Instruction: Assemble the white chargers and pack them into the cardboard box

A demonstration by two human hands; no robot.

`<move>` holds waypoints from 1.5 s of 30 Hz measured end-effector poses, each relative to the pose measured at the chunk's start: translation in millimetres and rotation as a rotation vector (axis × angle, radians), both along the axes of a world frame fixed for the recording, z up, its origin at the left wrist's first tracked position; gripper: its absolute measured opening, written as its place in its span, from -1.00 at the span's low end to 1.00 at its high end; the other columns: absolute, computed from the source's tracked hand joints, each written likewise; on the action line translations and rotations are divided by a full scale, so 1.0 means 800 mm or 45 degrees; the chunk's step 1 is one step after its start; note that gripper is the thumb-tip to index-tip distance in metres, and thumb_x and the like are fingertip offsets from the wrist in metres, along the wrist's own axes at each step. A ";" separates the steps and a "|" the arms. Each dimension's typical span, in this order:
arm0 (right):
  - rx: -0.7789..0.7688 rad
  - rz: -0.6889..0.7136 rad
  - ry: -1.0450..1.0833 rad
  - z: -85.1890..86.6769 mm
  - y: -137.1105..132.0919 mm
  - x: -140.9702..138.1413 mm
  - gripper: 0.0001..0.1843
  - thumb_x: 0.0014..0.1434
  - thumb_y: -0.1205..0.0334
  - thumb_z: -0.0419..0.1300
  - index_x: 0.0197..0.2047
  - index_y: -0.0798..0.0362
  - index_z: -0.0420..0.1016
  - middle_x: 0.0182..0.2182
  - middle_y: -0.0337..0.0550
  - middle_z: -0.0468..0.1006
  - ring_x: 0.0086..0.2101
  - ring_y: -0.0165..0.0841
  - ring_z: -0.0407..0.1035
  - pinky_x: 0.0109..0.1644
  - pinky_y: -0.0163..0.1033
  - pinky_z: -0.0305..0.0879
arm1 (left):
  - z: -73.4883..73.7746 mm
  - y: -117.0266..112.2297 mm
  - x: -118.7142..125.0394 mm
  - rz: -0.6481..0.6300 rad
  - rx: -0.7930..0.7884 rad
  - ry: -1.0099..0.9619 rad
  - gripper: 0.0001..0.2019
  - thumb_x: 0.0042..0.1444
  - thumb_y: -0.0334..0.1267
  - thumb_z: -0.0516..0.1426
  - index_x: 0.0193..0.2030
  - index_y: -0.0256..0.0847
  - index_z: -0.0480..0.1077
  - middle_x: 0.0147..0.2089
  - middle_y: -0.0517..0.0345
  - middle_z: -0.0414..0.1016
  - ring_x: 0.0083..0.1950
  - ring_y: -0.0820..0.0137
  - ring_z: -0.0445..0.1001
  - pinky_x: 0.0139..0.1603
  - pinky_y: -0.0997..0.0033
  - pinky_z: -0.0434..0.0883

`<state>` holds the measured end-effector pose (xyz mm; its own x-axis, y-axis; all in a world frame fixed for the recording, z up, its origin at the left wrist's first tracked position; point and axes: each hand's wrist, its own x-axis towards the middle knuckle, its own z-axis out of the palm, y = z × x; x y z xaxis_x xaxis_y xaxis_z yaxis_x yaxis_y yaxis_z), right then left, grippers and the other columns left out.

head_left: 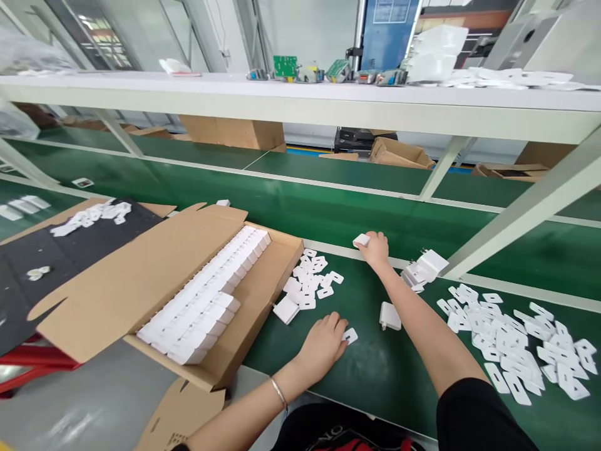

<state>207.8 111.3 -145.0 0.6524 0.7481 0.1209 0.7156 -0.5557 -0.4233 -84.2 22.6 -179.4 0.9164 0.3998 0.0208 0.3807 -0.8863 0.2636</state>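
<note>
My right hand (376,252) reaches to the far edge of the green table, its fingers closed on a small white plastic piece (361,240). Low over the near part of the table, my left hand (323,344) has curled fingers, with a white slotted plate (350,336) at the fingertips. Between my arms sits a white charger (390,316); another white charger (286,309) lies left of my left hand. Several more chargers (426,267) stand clustered beyond my right forearm. A loose pile of slotted plates (307,282) spreads beside the box.
An open cardboard box (263,313) on the left holds rows of white chargers (206,294). A bigger heap of slotted plates (507,341) covers the right side. Above runs a white shelf (310,103) bearing circuit boards (285,67), held up by a slanted post (521,207).
</note>
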 end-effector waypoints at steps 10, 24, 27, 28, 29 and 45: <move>-0.035 0.381 0.173 0.005 -0.141 -0.064 -0.48 0.22 0.31 0.33 0.24 0.04 0.45 0.12 0.02 0.47 0.01 -0.18 0.50 0.10 -0.15 0.39 | -0.009 -0.002 0.023 -0.242 0.118 -0.238 -0.60 0.39 -0.27 0.15 0.32 -0.20 0.29 0.28 -0.18 0.38 0.25 -0.02 0.43 0.19 -0.02 0.48; -0.579 -0.476 -0.166 0.015 -0.365 0.022 -0.63 0.43 -0.11 0.14 -0.16 0.05 0.47 -0.30 0.10 0.65 -0.24 0.01 0.60 -0.33 -0.14 0.29 | -0.003 0.083 0.073 0.010 0.183 -0.418 -0.56 0.34 -0.40 0.07 0.34 -0.21 0.31 0.27 -0.22 0.39 0.30 0.01 0.40 0.29 -0.07 0.44; -0.566 -0.432 -0.180 0.000 -0.364 0.019 -0.74 0.41 0.03 0.20 -0.12 0.07 0.45 -0.20 0.13 0.65 -0.19 -0.01 0.60 -0.32 -0.17 0.30 | 0.004 0.093 0.109 -0.054 0.064 -0.328 -0.36 0.33 -0.26 0.16 0.51 -0.17 0.11 0.47 -0.23 0.25 0.47 -0.05 0.25 0.39 -0.13 0.35; -0.554 -0.426 -0.183 -0.003 -0.365 0.018 -0.79 0.40 0.09 0.20 -0.12 0.07 0.45 -0.19 0.12 0.65 -0.20 -0.02 0.60 -0.32 -0.18 0.29 | 0.005 0.098 0.118 -0.112 0.019 -0.262 -0.33 0.34 -0.21 0.17 0.54 -0.13 0.08 0.51 -0.21 0.21 0.51 -0.05 0.20 0.43 -0.16 0.31; -0.539 -0.419 -0.189 -0.004 -0.366 0.017 -0.83 0.39 0.14 0.19 -0.12 0.08 0.45 -0.18 0.12 0.64 -0.20 -0.04 0.60 -0.32 -0.18 0.28 | 0.006 0.103 0.125 -0.173 -0.021 -0.201 -0.33 0.36 -0.18 0.16 0.55 -0.10 0.06 0.54 -0.18 0.18 0.54 -0.04 0.17 0.46 -0.17 0.27; -0.154 -0.335 -0.032 -0.022 -0.394 0.022 -0.69 0.31 -0.08 0.17 -0.14 0.00 0.45 -0.16 -0.07 0.60 -0.32 -0.23 0.52 -0.38 -0.22 0.27 | 0.012 0.087 0.105 -0.129 -0.936 -0.670 -0.52 0.54 0.02 -0.07 0.33 -0.10 0.48 0.02 -0.01 0.57 0.05 0.23 0.56 0.25 0.13 0.47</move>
<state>225.7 -204.3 -162.2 0.8241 0.5634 0.0593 0.5493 -0.7691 -0.3266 0.0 92.3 -169.9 0.8921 0.3956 0.2183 -0.0196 -0.4489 0.8934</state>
